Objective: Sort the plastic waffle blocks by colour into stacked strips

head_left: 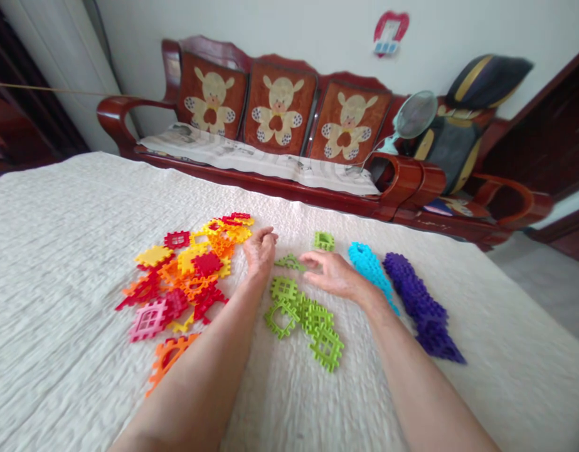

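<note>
Green pieces [312, 317], blue pieces [371, 273], purple pieces [416, 298], red, orange, yellow and pink pieces [207, 264], white cloth [91, 251]

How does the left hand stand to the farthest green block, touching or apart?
Apart. The head view plainly shows a stretch of bare white cloth between the left hand and the green block.

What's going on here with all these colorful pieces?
A person has the right hand, fingers parted, right by a green triangular piece; contact is unclear. The left hand hovers or rests beside a mixed red, orange, yellow and pink pile. Other green pieces lie nearer the person, with blue and purple rows farther right.
</note>
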A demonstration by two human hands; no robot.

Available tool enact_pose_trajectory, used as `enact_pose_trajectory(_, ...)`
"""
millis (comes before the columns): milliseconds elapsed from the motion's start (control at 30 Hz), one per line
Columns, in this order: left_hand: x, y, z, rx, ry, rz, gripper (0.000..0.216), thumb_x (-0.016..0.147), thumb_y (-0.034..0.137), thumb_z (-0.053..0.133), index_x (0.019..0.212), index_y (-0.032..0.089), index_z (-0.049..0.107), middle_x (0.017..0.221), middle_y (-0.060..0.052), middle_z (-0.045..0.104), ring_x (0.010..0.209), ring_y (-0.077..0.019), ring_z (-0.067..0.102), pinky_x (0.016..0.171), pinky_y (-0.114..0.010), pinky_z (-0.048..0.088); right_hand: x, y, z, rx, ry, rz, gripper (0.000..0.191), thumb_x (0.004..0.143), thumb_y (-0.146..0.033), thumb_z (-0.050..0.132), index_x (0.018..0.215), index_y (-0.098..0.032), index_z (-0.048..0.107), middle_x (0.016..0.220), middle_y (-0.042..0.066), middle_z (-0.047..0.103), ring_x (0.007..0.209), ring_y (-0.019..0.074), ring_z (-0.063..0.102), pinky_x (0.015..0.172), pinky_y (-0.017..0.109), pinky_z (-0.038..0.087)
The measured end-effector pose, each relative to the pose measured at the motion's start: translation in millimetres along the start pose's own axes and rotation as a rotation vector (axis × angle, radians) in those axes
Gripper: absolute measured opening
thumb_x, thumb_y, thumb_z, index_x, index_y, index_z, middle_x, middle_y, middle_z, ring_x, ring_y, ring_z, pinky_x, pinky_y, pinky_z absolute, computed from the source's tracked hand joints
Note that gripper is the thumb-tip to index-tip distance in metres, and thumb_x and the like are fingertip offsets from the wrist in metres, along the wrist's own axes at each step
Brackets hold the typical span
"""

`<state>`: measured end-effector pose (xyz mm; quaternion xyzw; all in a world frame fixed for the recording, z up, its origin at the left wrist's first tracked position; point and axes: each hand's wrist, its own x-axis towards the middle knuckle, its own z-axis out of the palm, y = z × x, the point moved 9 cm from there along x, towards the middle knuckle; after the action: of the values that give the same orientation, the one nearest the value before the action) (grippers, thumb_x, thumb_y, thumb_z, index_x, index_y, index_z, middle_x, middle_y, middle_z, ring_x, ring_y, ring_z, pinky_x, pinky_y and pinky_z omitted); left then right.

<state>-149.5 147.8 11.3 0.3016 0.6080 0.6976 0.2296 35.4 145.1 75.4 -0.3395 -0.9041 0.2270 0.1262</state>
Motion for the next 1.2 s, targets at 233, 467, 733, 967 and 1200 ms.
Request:
enact_pose_trajectory(233, -0.6, 4.4, -2.1, 0.001, 0.013, 0.009, 0.034, 0.070, 0.025, 0.045, 0.092, 0.014, 0.069, 0.077, -0.007, 0.072, 0.069, -0.0158, 0.065, 0.064, -0.027, 0.051, -3.1, -21.0, 21.3, -0.033, -0.085, -0.014, 0.032, 0.075, -0.027, 0.064, 0.105, -0.015, 0.066, 0.097, 0.008, 0.065, 0.081, 0.0164, 0.059, 0.074, 0.028, 0.046)
enact_pose_trajectory(467, -1.3, 6.6, -1.9, -0.003, 0.007, -0.001, 0.036, 0.068, 0.023, 0.045, 0.092, 0.013, 0.069, 0.076, -0.007, 0.071, 0.068, -0.0166, 0.065, 0.064, -0.028, 0.051, -8.0, -41.1, 31.0, -0.103, -0.163, -0.114, 0.047, 0.069, -0.027, 0.068, 0.114, -0.014, 0.062, 0.104, 0.009, 0.059, 0.089, 0.0192, 0.057, 0.081, 0.030, 0.045)
enact_pose_trajectory(733, -2.4, 7.8, -1.7, 0.009, 0.010, 0.000, 0.034, 0.068, 0.025, 0.046, 0.090, 0.014, 0.069, 0.074, -0.006, 0.071, 0.066, -0.0161, 0.065, 0.062, -0.027, 0.051, -8.0, -31.4, 21.8, -0.121, -0.154, -0.051, 0.042, 0.072, -0.021, 0.063, 0.114, -0.017, 0.061, 0.103, 0.008, 0.059, 0.089, 0.0189, 0.057, 0.081, 0.029, 0.045)
enact_pose_trajectory(967, -3.7, 7.7, -0.9, -0.001, 0.010, -0.006, 0.032, 0.068, 0.025, 0.045, 0.088, 0.016, 0.069, 0.073, -0.004, 0.071, 0.067, -0.0161, 0.065, 0.062, -0.027, 0.051, -17.3, 24.2, -23.3, -0.228, -0.073, 0.146, 0.046, 0.071, -0.005, 0.056, 0.115, -0.018, 0.059, 0.111, 0.009, 0.060, 0.092, 0.0191, 0.058, 0.085, 0.031, 0.044)
enact_pose_trajectory(1200, 0.7, -2.5, 0.9, -0.011, 0.003, -0.045, 0.036, 0.067, 0.027, 0.047, 0.092, 0.015, 0.070, 0.073, -0.005, 0.071, 0.067, -0.0164, 0.065, 0.070, -0.030, 0.052, -18.0, 27.5, -22.3, -0.288, -0.073, 0.175, 0.049, 0.070, 0.000, 0.051, 0.114, -0.017, 0.060, 0.121, 0.011, 0.060, 0.110, 0.0211, 0.056, 0.093, 0.031, 0.042)
